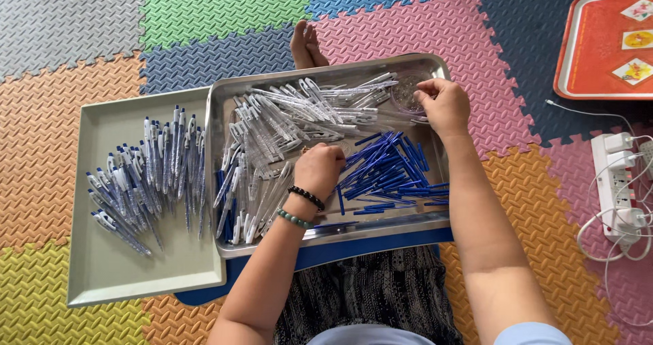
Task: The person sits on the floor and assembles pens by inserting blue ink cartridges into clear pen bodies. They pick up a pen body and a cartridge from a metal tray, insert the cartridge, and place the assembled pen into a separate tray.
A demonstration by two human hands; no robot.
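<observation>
Head view, looking straight down: a steel tray [435, 69] is rested across the lap of a seated person, above a floor of coloured foam mats [81, 18].

The left hand [320, 169] is held near the tray's middle, fingers curled together into a loose fist; whether something small is pinched inside cannot be told. Just to its right, almost touching the knuckles, a heap of blue pen refills [388, 171] is spread, their long axes running mostly from lower left to upper right, so they lie slanted across the line of the left fingers rather than along it. The left hand is clearly the nearer one to this heap.

The right hand [445, 103] is placed at the tray's far right corner, fingertips drawn together and dipped at a small clear round dish [407, 92] of tiny parts; what is gripped, if anything, is hidden.

Clear pen barrels [299, 110] are piled beyond and to the left of the left hand. Finished blue-and-white pens [146, 175] are laid on a separate grey tray [109, 270] further left, well apart from both hands.
</observation>
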